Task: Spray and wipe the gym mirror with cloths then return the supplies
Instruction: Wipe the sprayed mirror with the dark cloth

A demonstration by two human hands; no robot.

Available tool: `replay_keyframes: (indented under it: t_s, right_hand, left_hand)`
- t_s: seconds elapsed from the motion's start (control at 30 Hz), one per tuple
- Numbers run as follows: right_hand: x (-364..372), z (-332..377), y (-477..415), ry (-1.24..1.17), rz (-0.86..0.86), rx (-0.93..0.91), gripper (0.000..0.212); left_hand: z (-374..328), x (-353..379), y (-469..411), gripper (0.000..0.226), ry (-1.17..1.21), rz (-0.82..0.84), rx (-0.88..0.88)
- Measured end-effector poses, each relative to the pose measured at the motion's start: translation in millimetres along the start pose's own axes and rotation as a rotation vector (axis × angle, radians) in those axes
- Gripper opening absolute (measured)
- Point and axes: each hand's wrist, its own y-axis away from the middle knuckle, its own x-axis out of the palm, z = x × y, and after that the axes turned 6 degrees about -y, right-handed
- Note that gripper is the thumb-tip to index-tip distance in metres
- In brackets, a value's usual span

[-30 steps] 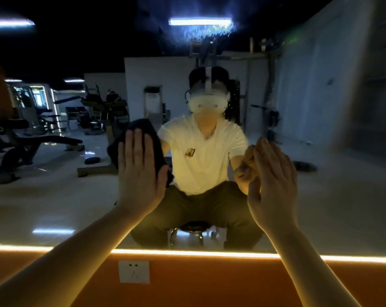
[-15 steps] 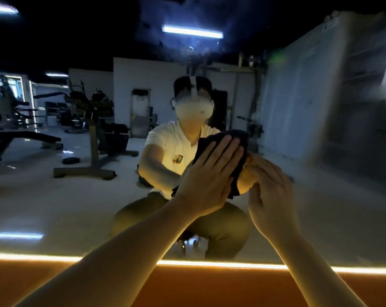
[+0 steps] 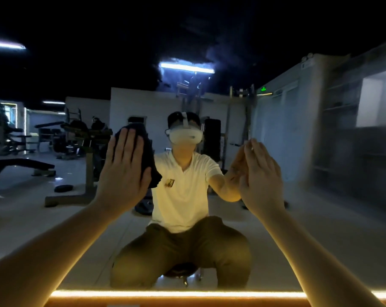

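The gym mirror (image 3: 320, 207) fills the head view and reflects a seated person in a white shirt. My left hand (image 3: 123, 171) lies flat with straight fingers, pressing a dark cloth (image 3: 151, 160) against the glass left of centre. My right hand (image 3: 261, 178) is also flat with straight fingers against the glass at the right, touching its own reflection. A cloth under that palm cannot be made out. No spray bottle is visible.
A glowing light strip (image 3: 176, 293) runs along the mirror's bottom edge above an orange wall (image 3: 187, 303). The reflection shows weight benches and machines (image 3: 77, 138) at the left and a pale wall (image 3: 298, 129) at the right.
My left hand has swept the dark cloth from the middle of the glass back to the left and upward. My right hand has stayed flat on the glass at the right.
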Motion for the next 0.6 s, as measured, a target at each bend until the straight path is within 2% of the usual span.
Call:
replay_keyframes:
  t_s: [0.13, 0.4, 0.6]
  right_hand:
    - [1, -8, 2, -0.048, -0.037, -0.046, 0.067]
    - [-10, -34, 7, -0.164, -0.107, -0.171, 0.061]
    - [-17, -81, 9, -0.058, -0.088, -0.070, 0.060]
  left_hand:
    - [-31, 8, -11, 0.074, 0.103, -0.044, -0.057]
    - [-164, -1, -74, 0.071, 0.190, -0.078, 0.139]
    - [-241, -2, -94, 0.072, 0.144, -0.020, 0.342]
